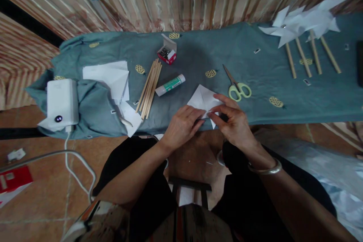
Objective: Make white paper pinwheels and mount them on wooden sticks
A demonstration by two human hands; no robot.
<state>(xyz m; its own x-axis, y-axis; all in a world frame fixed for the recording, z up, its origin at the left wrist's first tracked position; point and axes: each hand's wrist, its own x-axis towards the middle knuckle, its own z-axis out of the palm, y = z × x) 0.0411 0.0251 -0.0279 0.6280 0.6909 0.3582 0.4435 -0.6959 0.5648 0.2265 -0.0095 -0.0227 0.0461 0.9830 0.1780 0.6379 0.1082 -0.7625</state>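
One white paper (199, 100), near side apparently in pinch of left hand (182, 124) and right hand (237, 125)

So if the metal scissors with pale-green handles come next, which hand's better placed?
Right hand, probably: it's nearer the metal scissors, whose pale-green handles lie just beyond it. The left hand is farther off. Both are touching the white paper sheet.

Head-worn view, facing forward and down, near the table (198, 49)

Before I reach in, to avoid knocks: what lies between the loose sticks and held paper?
The head view shows a glue stick between the loose wooden sticks and held paper.
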